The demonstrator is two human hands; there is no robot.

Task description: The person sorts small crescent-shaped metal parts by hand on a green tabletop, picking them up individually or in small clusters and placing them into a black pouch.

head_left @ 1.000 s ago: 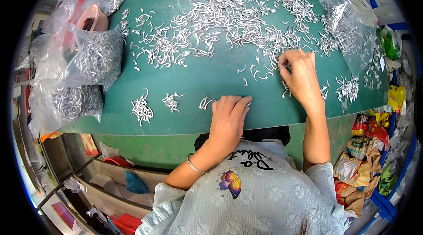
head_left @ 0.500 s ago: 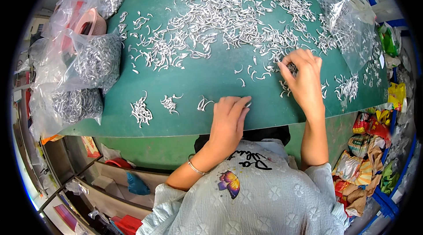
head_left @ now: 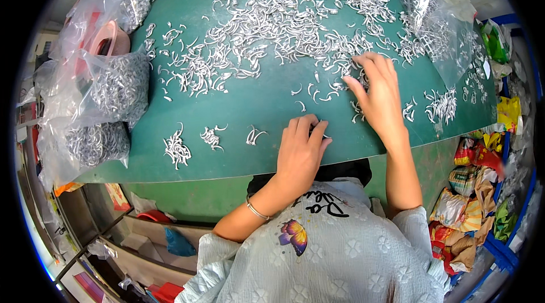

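Note:
Small curved silvery metal pieces [head_left: 295, 27] lie in a wide loose heap over the green table [head_left: 238, 107]. At the heap's near edge hovers my right hand [head_left: 379, 93], thumb and index finger apart, with a few pieces under and beside it. My left hand [head_left: 301, 149] rests close to the table's near edge, fingers curled in; whatever is inside them is hidden. To its left sit three small groups of pieces: a larger cluster [head_left: 177, 149], a middle cluster [head_left: 212, 137] and a few pieces [head_left: 254, 135]. Another cluster [head_left: 441, 105] lies right of my right hand.
Clear bags of metal pieces [head_left: 120, 84] stand along the table's left side, beside a pink container [head_left: 116, 39]. Another clear bag [head_left: 434, 33] lies at the right, near scattered rings [head_left: 474, 84]. Colourful packages [head_left: 457, 212] fill the space right of the table.
My right thumb and index finger have spread apart near the heap's edge. My left hand has shifted slightly right, its fingers curling more. The whole view has moved a little.

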